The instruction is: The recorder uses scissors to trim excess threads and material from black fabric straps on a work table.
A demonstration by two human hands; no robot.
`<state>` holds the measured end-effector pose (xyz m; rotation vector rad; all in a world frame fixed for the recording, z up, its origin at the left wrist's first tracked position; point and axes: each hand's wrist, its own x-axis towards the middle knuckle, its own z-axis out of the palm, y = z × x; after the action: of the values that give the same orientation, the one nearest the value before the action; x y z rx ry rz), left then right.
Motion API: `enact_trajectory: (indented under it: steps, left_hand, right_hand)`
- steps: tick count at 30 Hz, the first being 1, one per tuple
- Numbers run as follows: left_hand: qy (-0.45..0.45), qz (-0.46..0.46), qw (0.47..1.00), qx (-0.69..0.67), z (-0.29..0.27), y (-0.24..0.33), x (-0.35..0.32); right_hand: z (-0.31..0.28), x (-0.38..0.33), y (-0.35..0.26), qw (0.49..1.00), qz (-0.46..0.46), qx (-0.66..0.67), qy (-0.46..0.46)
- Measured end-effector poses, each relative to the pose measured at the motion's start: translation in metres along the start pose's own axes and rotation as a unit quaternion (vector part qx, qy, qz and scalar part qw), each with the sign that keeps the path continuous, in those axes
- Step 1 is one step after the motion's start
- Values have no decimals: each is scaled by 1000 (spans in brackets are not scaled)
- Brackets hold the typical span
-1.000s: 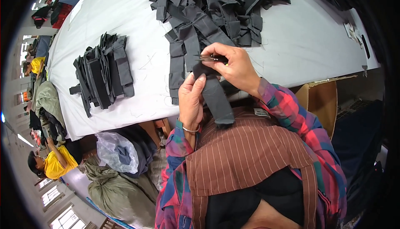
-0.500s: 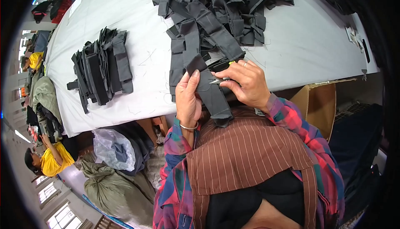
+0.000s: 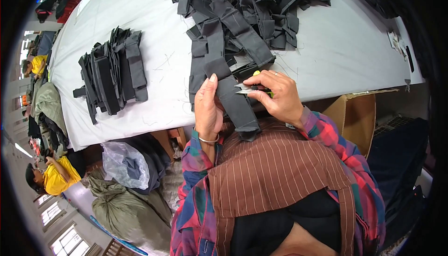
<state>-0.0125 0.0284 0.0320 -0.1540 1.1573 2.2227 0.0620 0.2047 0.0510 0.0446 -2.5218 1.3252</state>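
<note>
The white worktop (image 3: 326, 55) fills the upper part of your view, curving away toward the far left. Across its far side sprawls a big loose heap of dark grey fabric strips (image 3: 252, 9). To your left, well apart from the heap, lies a tidier stack of grey pieces (image 3: 112, 76). Below the worktop's near edge you can see an olive sack (image 3: 126, 209) and a clear plastic bag (image 3: 125, 162) on the floor, with an open cardboard box (image 3: 357, 116) to your right.

Just in front of your chest, at the worktop's near edge, you hold one grey fabric strip (image 3: 235, 104), which runs from the heap's edge down toward your striped apron (image 3: 275, 172). Your left hand (image 3: 207, 109) lies flat along the strip's left side, fingers straight and pressed together. Your right hand (image 3: 275, 95) is curled, pinching small thread snips (image 3: 249, 88) with a yellow-green handle, the metal tip touching the strip.
</note>
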Motion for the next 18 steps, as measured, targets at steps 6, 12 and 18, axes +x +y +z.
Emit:
enact_trajectory:
  steps: [6, 12, 18]
  left_hand:
    - [28, 32, 999, -2, 5, 0, -1]
    - [67, 100, 978, 171, 16, -2, -9]
    - [89, 98, 988, 84, 0, -3, -2]
  right_hand:
    - [-1, 3, -5, 994, 81, 80, 2]
    - [12, 12, 3, 980, 131, 150, -11]
    - [7, 7, 9, 995, 72, 11, 69]
